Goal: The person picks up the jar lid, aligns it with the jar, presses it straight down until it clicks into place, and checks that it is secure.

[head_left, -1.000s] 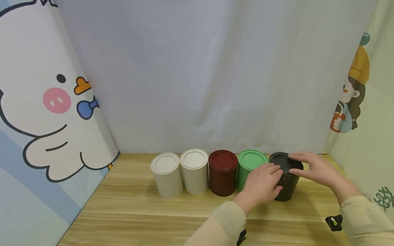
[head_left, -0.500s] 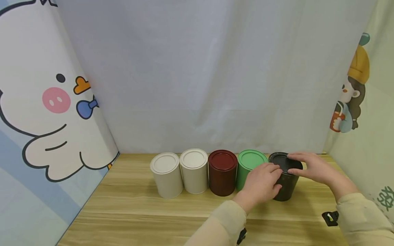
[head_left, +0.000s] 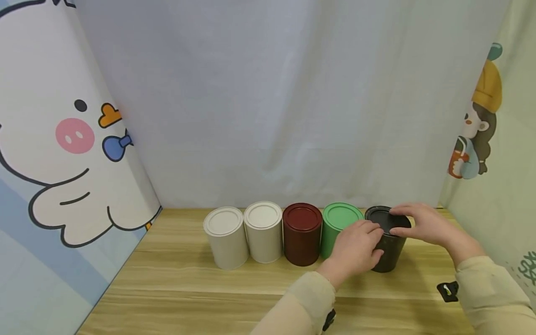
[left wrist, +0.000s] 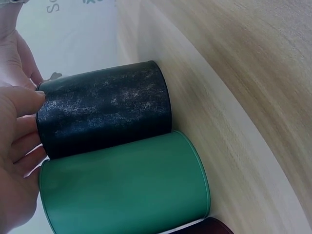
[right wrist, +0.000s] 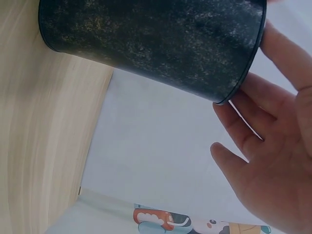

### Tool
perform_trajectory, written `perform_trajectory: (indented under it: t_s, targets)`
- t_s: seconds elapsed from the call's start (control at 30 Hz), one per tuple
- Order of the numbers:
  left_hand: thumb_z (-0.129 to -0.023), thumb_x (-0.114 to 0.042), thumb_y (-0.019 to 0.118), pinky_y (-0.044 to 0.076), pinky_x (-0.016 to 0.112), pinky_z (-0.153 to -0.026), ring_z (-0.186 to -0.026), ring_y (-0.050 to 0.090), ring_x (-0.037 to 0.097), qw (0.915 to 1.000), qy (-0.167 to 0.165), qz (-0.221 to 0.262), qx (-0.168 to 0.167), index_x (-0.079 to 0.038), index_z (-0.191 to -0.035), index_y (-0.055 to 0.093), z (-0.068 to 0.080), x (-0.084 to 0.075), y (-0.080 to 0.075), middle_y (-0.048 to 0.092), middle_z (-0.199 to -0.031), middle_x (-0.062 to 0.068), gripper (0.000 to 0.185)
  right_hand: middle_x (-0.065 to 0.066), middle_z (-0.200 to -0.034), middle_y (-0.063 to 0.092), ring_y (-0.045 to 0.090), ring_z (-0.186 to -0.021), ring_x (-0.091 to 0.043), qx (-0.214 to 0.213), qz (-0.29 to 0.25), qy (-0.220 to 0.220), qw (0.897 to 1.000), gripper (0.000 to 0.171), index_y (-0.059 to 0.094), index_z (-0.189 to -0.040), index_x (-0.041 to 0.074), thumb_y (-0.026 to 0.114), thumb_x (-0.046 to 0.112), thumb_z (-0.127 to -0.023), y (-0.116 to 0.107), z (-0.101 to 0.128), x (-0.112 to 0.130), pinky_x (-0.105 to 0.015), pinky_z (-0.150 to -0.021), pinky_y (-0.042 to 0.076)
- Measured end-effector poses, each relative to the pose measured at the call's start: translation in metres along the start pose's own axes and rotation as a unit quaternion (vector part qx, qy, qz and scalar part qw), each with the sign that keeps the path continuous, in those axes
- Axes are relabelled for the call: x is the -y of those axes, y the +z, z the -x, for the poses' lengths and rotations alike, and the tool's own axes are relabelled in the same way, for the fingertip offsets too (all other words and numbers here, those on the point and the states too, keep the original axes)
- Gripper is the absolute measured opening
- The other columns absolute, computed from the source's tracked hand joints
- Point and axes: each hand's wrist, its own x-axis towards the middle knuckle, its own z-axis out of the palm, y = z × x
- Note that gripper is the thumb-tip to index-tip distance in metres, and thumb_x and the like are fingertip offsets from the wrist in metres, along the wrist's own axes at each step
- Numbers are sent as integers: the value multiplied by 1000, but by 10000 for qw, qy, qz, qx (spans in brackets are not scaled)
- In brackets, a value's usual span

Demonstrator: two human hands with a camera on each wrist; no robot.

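Note:
A black can (head_left: 391,255) with a scuffed side stands at the right end of a row. My left hand (head_left: 356,246) touches its near left rim with extended fingers, and the thumb (left wrist: 29,100) meets the rim's edge. From the other side my right hand (head_left: 427,225) lies over the right part of its lid, fingers and thumb spread apart. The right wrist view shows fingers (right wrist: 234,129) just beyond the rim. A green can (head_left: 330,239), partly hidden by my left hand, stands right beside the black one.
Left of the green can stand a dark red can (head_left: 302,244) and two off-white cans, the nearer one (head_left: 266,242) and the outer one (head_left: 229,249). All sit on a wood-grain table (head_left: 188,298), with a pale cloth (head_left: 268,102) hanging behind.
The right forearm has shifted slightly left; both hands keep their places at the black can. The cans stand as before, and the head view has shifted a little.

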Motion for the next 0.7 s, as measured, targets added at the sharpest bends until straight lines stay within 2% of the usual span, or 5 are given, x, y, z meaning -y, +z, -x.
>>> perform_trajectory:
  t_s: [0.33,0.47,0.57,0.7]
  targets:
    - [-96,-48,61,27,17,-111,-133,44,6,9998,48,-44,208,-25,-137,59,5,2,-1,54,-140,-10,48,-32,-125,58,49,-117,-53,-62,-85,169,9998,55,62,-124,-11,78,26,-87,6,4,1,-65,-95,39]
    - [-96,-47,61,25,18,-113,-134,43,7,9998,117,98,105,-23,-138,60,10,5,-3,54,-140,-10,47,-32,-128,57,46,-120,-53,-215,-215,229,9993,56,61,-128,-9,76,26,-88,11,8,1,-66,-96,37]
    - [-96,-44,62,26,19,-113,-133,45,8,9995,136,276,-72,-21,-136,61,17,10,-5,57,-138,-8,46,-32,-128,57,47,-119,-52,-503,-278,165,9982,53,62,-127,-9,77,24,-88,16,12,-1,-66,-95,37]
    - [-95,-43,64,25,22,-114,-132,47,10,9982,142,467,-340,-18,-136,62,31,19,-5,59,-135,-6,48,-29,-123,61,51,-115,-50,-1087,-263,10,9937,46,66,-121,-7,78,20,-86,25,19,-4,-64,-92,40]
